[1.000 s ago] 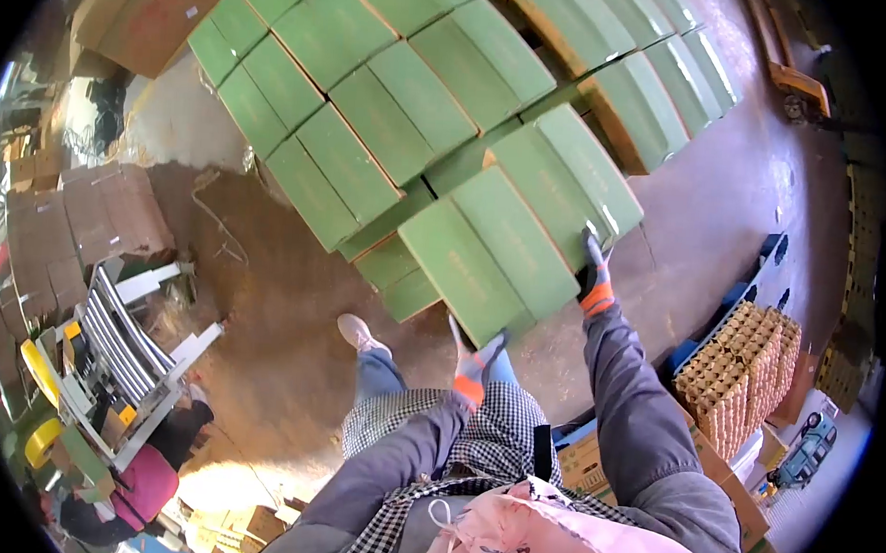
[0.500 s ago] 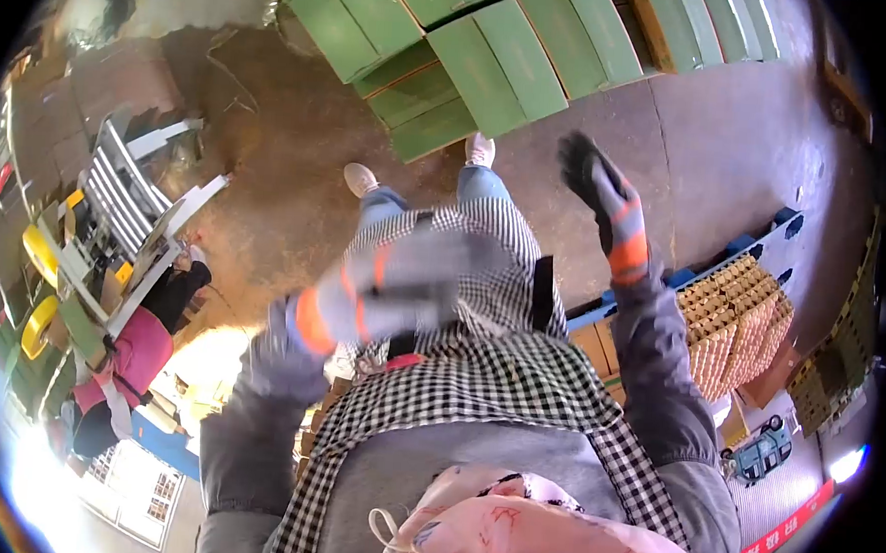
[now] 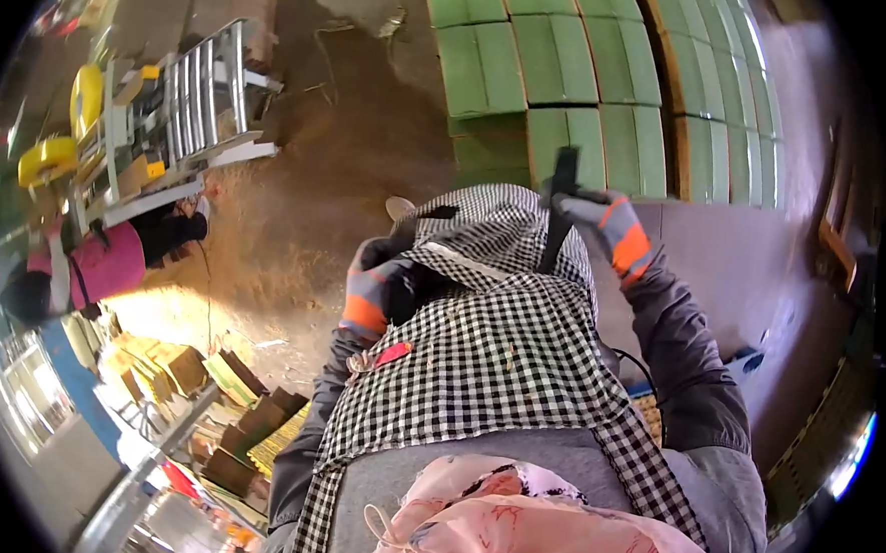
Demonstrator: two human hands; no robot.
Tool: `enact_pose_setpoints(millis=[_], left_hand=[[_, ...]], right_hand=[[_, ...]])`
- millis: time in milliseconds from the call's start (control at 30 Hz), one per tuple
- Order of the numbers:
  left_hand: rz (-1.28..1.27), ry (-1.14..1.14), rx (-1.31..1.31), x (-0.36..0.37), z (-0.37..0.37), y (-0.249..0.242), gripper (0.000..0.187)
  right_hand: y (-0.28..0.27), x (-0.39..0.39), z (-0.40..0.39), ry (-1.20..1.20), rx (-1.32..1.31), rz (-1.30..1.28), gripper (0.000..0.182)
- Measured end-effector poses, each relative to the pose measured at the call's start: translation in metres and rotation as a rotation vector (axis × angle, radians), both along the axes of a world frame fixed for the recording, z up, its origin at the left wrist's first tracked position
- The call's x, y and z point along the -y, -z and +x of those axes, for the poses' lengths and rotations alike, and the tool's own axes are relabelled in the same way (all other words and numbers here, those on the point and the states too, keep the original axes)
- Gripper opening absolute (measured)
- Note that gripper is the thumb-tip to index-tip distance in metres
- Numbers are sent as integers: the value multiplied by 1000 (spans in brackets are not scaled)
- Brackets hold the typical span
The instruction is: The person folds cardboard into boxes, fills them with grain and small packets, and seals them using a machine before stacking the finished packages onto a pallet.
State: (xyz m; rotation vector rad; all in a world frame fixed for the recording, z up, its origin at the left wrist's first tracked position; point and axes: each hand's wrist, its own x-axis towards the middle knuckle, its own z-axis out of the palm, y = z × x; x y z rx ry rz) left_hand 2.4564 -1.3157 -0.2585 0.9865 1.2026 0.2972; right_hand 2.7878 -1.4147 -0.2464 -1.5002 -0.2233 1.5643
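Note:
Both hands wear grey gloves with orange bands and dark fingers. My left hand (image 3: 370, 285) is closed at the left side of the black-and-white checked apron (image 3: 478, 368), gripping its cloth beside a white-edged fold; some fingertips are hidden. Over the apron's right side, my right hand (image 3: 594, 216) is closed around a long black strap-like piece (image 3: 566, 167), which sticks out beyond the fingers and runs down to the apron. A small red item (image 3: 393, 354) lies on the apron near my left wrist.
Green boxes (image 3: 565, 58) stand stacked ahead and to the right. A metal roller frame (image 3: 207, 89) with yellow tape rolls (image 3: 46, 162) is at the left. Beyond it, a person in pink (image 3: 111, 264) bends over. Cardboard pieces (image 3: 173, 363) lie at the lower left.
My left hand has drawn back to the apron's side and closed on it. My right hand, open before, has moved inward and taken the black piece. The view has turned, with the boxes further right.

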Motion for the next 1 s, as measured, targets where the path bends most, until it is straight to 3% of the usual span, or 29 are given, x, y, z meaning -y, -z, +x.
enact_pose_setpoints(millis=[67, 133, 200, 233, 267, 333, 367, 433, 467, 533, 600, 633, 733, 800, 867, 900, 967, 1000], left_hand=[[-215, -290, 409, -9, -37, 27, 37], [99, -212, 419, -18, -20, -40, 40], [-69, -331, 396, -29, -42, -37, 41], [-22, -441, 457, -31, -58, -23, 41], [-162, -577, 587, -33, -76, -9, 43], [-192, -794, 526, -37, -120, 35, 30], [-164, -887, 434, -40, -145, 61, 24], [-73, -974, 264, -45, -194, 117, 15], [-42, -979, 222, -51, -214, 139, 13], [-169, -760, 170, -86, -221, 67, 24], [-149, -988, 91, -132, -213, -18, 28], [-43, -1049, 154, -190, -215, 18, 29], [193, -1016, 405, -314, -251, 77, 34], [87, -1123, 336, -382, -254, 51, 39], [-23, -1032, 336, -447, -273, 57, 44], [118, -906, 499, -483, -307, 96, 44], [113, -1074, 750, -477, -259, 11, 51], [199, -996, 535, -493, -277, 47, 52]], right_hand=[[-18, -27, 5, 9, 9, 91, 31], [-1, -46, 12, 21, -65, 19, 29], [4, -63, 14, -27, 69, -7, 27], [18, -70, 17, -190, 248, -25, 31], [29, -78, 18, -344, 429, -36, 35], [-34, -92, -32, -582, 1781, 98, 48], [-71, -106, -56, -625, 1820, 173, 57], [-84, -116, -99, -531, 1512, 616, 60], [-97, -120, -126, -681, 1000, 564, 63], [-102, -120, -174, -985, 823, 731, 61], [-102, -117, -207, -1101, 696, 609, 58], [-57, -135, -209, -1101, 642, 531, 57], [-15, -195, -219, -1067, 697, 401, 54], [-32, -244, -221, -1096, 922, 352, 58], [-40, -277, -221, -805, 948, 241, 51], [-18, -284, -215, -637, 845, 256, 61], [-13, -296, -211, -571, 843, 203, 60], [-14, -298, -214, -513, 825, 175, 60]])
